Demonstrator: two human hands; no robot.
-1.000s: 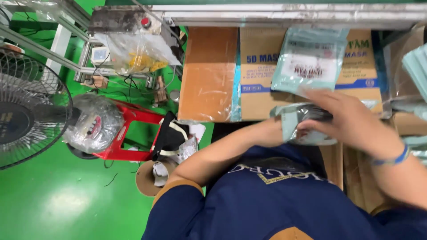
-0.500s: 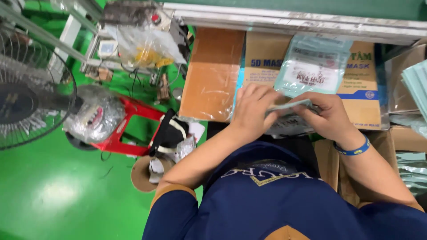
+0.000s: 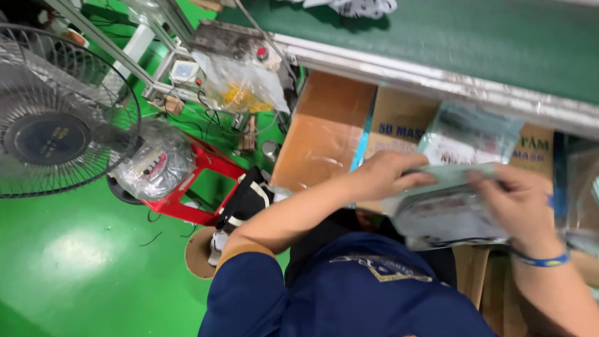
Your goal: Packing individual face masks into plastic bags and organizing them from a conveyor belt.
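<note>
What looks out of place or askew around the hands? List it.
Nothing looks damaged or spilled. Both the left hand and right hand grip a flat plastic packet over the cardboard boxes. A plastic-wrapped bundle sits on the red stool.

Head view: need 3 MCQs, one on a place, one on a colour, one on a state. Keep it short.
1. Where is the fan?
A. left of the person, on the green floor
B. on the conveyor belt
C. inside a cardboard box

2. What colour is the wristband on the right arm?
A. red
B. blue
C. white

3. How is the plastic packet held?
A. by the left hand only
B. lying loose on the belt
C. between both hands

Key: 1 A, the fan stands at the picture's left over green floor. 2 B, the band is blue. 3 C, the left hand and the right hand each grip one side.
</note>
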